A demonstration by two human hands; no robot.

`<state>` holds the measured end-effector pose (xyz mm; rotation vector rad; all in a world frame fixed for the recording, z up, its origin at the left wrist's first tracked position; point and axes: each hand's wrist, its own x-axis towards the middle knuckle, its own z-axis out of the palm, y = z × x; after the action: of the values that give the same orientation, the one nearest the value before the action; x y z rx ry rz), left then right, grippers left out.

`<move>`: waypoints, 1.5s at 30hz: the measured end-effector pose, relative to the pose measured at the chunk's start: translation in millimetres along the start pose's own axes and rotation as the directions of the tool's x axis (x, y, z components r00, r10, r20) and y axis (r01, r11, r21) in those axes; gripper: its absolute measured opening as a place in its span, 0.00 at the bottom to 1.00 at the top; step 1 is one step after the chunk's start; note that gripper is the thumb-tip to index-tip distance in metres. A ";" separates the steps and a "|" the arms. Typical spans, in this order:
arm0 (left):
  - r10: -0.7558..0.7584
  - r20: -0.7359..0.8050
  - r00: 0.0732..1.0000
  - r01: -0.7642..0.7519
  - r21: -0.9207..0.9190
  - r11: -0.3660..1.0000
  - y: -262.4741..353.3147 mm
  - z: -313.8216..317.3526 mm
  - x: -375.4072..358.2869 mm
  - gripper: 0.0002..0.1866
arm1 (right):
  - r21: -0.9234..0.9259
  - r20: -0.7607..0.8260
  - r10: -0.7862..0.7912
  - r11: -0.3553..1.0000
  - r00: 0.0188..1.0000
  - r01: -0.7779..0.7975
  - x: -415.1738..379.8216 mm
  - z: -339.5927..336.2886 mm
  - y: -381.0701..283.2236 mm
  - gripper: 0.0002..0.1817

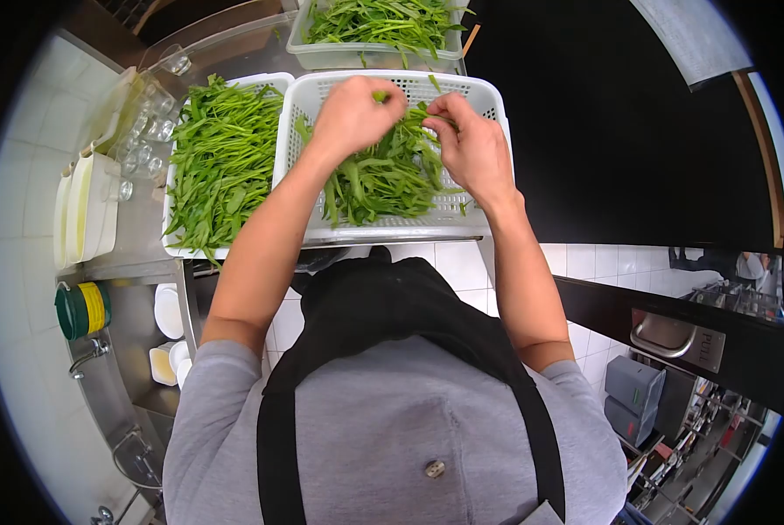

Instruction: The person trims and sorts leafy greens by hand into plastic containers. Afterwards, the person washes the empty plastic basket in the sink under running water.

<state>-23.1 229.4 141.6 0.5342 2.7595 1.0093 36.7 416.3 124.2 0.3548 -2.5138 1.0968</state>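
My left hand [354,114] is closed over the white basket [291,131], with a bit of green stem showing at its fingers. Beside it my right hand [478,147] pinches a sprig of the leafy greens between thumb and fingers. Below both hands lies a loose heap of long-leaved greens [383,185], which look like water spinach, on the basket's perforated floor. A short piece of stem [434,83] is near the basket's far rim. To the left, a second white basket [265,80] is piled with more greens [221,157].
A translucent tub [322,58] of greens stands behind the baskets. Glasses [147,122] and white containers [94,206] line the left wall. Nearer are a sink [151,398] and a green-and-yellow roll [84,310]. A black door with a pull handle [663,341] is at right.
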 end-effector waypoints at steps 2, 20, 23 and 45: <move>-0.121 -0.231 0.966 0.008 -0.436 0.900 -30.3 7.4 16.1 0.13 | -0.025 -0.077 -0.013 1.000 0.997 0.011 -2.4 0.3 -2.3 0.06; 0.012 -0.705 0.709 -0.538 -0.530 0.656 -63.6 -90.7 -7.4 0.11 | -0.414 0.205 0.369 0.872 0.907 -0.261 30.5 37.6 94.9 0.13; -0.050 -0.611 0.790 -0.330 -0.494 0.805 -51.4 -74.4 -12.9 0.10 | -0.586 0.351 0.449 0.790 0.822 -0.181 36.5 70.9 120.8 0.14; 0.024 0.088 0.996 -0.021 -0.040 0.999 -41.7 -29.4 -35.8 0.12 | -0.579 0.538 0.488 0.806 0.688 -0.119 -10.2 70.8 67.9 0.11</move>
<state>-9.3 168.7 137.7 0.5909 2.6566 1.0172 4.0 409.6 31.4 0.1694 -3.4964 0.3555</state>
